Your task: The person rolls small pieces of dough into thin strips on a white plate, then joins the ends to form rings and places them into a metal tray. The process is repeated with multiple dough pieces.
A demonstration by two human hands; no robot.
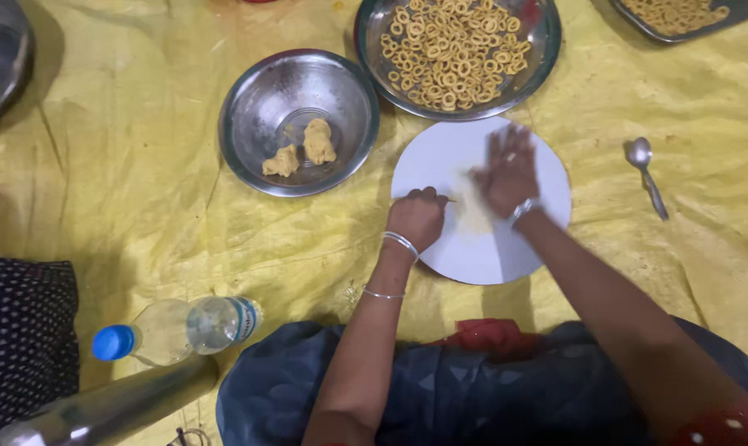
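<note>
A: What are the hands doing?

B: The right hand lies flat and open, fingers spread, pressing a thin dough strand on the round white board. It looks blurred. The left hand is curled closed, and its grip pinches one end of the strand.

A: What is around?

B: A steel bowl with two dough lumps, a bowl of dough rings, a spoon and a plastic bottle on the yellow sheet.
</note>
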